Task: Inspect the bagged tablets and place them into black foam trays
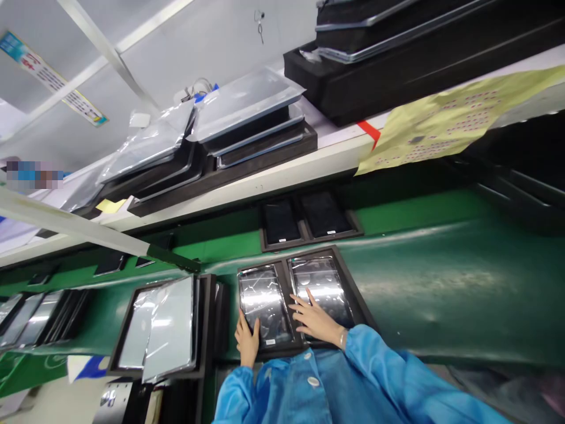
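Note:
Two dark glossy screen panels lie side by side in the recesses of a black foam tray in front of me. The left panel carries a small white label near its lower edge. My left hand rests at that panel's lower left edge, fingers pointing up along the side and thumb apart over the surface. Over the right panel my right hand lies with its fingers spread, the tips reaching its left edge. Part of this panel is hidden under the hand. Neither hand visibly grips anything.
A foam tray with two dark panels sits behind, under the shelf. To the left stand stacked trays with film-covered panels. More panel stacks and a yellow printed sheet are on the shelf. A post crosses the left side.

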Tool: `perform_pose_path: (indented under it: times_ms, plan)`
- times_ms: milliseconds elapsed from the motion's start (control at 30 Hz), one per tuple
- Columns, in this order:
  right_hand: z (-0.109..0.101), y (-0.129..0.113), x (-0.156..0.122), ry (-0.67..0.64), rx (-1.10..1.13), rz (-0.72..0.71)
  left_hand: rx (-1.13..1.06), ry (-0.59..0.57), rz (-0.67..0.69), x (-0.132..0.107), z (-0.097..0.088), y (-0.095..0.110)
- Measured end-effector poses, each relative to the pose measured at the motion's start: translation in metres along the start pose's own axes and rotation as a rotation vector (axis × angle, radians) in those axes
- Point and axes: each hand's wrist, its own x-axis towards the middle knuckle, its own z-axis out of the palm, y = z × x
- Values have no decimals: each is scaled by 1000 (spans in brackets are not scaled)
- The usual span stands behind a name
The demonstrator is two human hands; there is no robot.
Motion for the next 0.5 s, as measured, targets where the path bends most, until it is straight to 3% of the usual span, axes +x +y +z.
perform_pose_path:
  times_ms: [133,300,400,500]
  plan:
    - [-13,20,-6,-48,-71,-46,39,-62,60,-11,0,-7]
    - [-39,41,-35,-20,-168,-8,96,-123,120,-13,11,10]
    - [-64,60,-66,28,-287,100,113,-164,186,-12,13,24]
    - [-102,86,-114,113,-442,266,108,-217,294,-13,13,36]
